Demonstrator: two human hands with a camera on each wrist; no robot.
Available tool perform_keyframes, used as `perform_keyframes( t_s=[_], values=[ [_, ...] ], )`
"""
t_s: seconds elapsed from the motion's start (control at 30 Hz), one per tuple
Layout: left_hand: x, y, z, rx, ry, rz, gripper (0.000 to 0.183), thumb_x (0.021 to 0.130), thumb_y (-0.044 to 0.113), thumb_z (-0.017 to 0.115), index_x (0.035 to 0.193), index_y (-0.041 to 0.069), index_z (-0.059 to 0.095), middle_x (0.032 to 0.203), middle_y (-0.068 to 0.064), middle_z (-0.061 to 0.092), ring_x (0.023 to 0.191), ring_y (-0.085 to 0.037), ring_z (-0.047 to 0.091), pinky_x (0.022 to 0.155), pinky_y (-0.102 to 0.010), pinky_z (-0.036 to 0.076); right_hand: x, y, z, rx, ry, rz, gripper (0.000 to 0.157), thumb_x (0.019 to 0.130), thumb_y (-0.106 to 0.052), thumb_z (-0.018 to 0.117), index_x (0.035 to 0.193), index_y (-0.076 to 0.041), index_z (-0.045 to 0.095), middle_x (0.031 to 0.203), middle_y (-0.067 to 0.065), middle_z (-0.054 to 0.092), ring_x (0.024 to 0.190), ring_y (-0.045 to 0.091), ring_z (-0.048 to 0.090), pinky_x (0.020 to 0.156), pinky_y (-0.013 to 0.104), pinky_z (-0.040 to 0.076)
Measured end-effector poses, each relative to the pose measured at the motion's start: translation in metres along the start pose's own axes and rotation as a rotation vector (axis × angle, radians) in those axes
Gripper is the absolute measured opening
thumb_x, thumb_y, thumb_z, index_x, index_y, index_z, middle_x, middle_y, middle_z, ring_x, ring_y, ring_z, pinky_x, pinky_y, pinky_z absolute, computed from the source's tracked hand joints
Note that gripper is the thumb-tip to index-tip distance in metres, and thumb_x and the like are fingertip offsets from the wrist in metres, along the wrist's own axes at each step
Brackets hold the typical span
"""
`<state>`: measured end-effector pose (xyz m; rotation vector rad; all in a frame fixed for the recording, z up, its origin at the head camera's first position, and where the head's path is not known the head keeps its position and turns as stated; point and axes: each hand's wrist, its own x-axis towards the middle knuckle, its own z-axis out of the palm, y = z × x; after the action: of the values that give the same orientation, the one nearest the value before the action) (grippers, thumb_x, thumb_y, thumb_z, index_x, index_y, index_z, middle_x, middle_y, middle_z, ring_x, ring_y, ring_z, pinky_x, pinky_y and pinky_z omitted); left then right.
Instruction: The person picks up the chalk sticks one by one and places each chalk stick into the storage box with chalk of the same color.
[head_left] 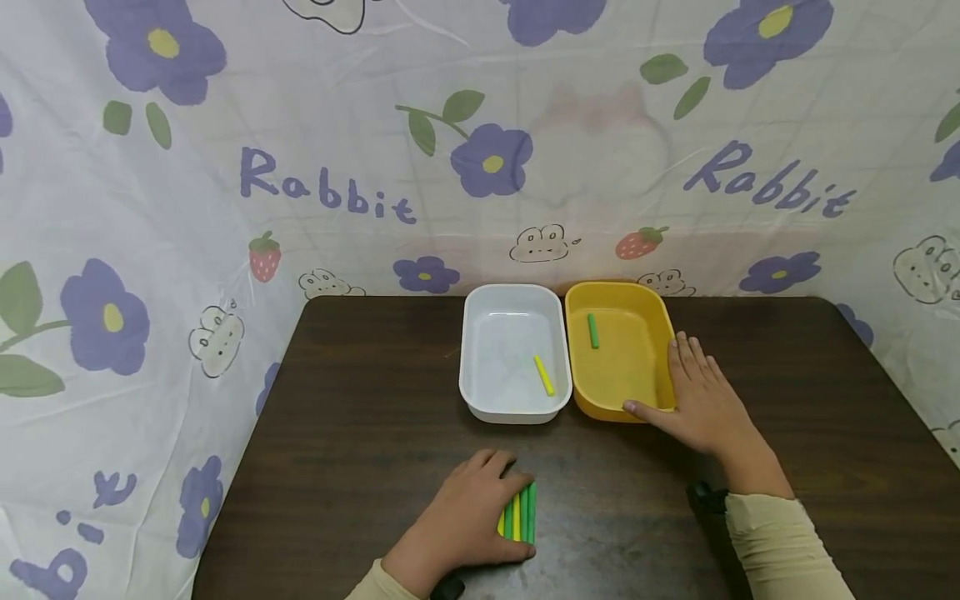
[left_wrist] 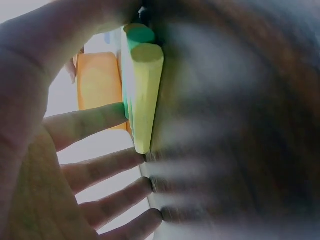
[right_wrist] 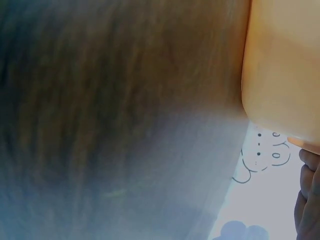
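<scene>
My left hand (head_left: 468,512) is at a row of several yellow and green sticks (head_left: 517,515) lying side by side on the table. Its thumb and index finger span the row from end to end, pinching it; the other fingers are spread. The left wrist view shows a yellow stick (left_wrist: 147,97) nearest, with green ones partly hidden behind it. My right hand (head_left: 705,408) rests against the yellow tray (head_left: 622,408), fingers extended along its right side and thumb at its near right corner. One green stick (head_left: 592,331) lies inside that tray.
A white tray (head_left: 517,408) stands directly left of the yellow one, holding one yellow stick (head_left: 544,376). Both trays are at the back of the dark wooden table (head_left: 360,400). A patterned cloth (head_left: 337,108) hangs behind and at the sides.
</scene>
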<state>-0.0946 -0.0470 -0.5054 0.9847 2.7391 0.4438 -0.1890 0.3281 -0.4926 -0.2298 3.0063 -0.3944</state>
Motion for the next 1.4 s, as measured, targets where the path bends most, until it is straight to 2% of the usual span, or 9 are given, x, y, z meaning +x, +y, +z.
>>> perform_keyframes(
  t_s=[0.3,0.67,0.83,1.13,1.27,1.4],
  values=[
    [0.0,0.001,-0.001,-0.026,0.009,-0.02,0.078,0.086,0.072,0.074,0.148,0.025,0.061,0.152,-0.005,0.057,0.14,-0.028,0.052,0.108,-0.051,0.053,0.0,-0.004,-0.001,-0.011,-0.009,-0.001,0.129,0.092,-0.085,0.05,0.167,0.003,-0.007,0.176,0.022,-0.014,0.165,0.046,-0.003,0.13,0.067,0.008],
    [-0.002,0.003,-0.006,-0.114,0.076,-0.022,0.076,0.083,0.069,0.079,0.141,0.021,0.066,0.141,0.0,0.063,0.125,-0.02,0.059,0.103,-0.046,0.055,0.0,-0.002,-0.002,-0.015,-0.005,-0.005,0.129,0.092,-0.084,0.05,0.167,0.004,-0.008,0.176,0.023,-0.014,0.164,0.046,-0.003,0.13,0.068,0.009],
    [-0.002,0.002,-0.007,-0.107,0.143,0.007,0.076,0.081,0.069,0.08,0.138,0.02,0.068,0.137,0.002,0.065,0.122,-0.017,0.061,0.102,-0.043,0.055,0.001,0.0,-0.001,-0.01,-0.006,-0.004,0.13,0.092,-0.085,0.05,0.167,0.004,-0.009,0.176,0.023,-0.015,0.164,0.046,-0.004,0.13,0.068,0.008],
    [0.004,0.001,-0.013,-0.107,0.325,0.119,0.073,0.081,0.068,0.082,0.131,0.017,0.069,0.123,0.004,0.07,0.109,-0.012,0.062,0.094,-0.036,0.057,0.002,0.001,0.0,-0.002,-0.018,0.002,0.13,0.092,-0.084,0.05,0.167,0.003,-0.011,0.175,0.022,-0.017,0.164,0.046,-0.006,0.13,0.068,0.007],
    [0.007,0.003,-0.014,-0.107,0.368,0.147,0.071,0.081,0.067,0.083,0.129,0.017,0.069,0.119,0.005,0.07,0.105,-0.01,0.062,0.09,-0.033,0.057,0.001,0.0,-0.001,0.001,-0.017,0.001,0.13,0.092,-0.084,0.051,0.167,0.004,-0.009,0.175,0.024,-0.015,0.164,0.047,-0.005,0.129,0.068,0.008],
    [0.01,0.006,-0.015,-0.105,0.381,0.162,0.072,0.082,0.067,0.082,0.132,0.017,0.069,0.121,0.006,0.07,0.107,-0.01,0.063,0.091,-0.032,0.057,0.001,-0.001,-0.002,-0.001,-0.02,-0.001,0.13,0.092,-0.084,0.051,0.167,0.004,-0.01,0.175,0.024,-0.016,0.164,0.047,-0.005,0.13,0.068,0.008]
  ],
)
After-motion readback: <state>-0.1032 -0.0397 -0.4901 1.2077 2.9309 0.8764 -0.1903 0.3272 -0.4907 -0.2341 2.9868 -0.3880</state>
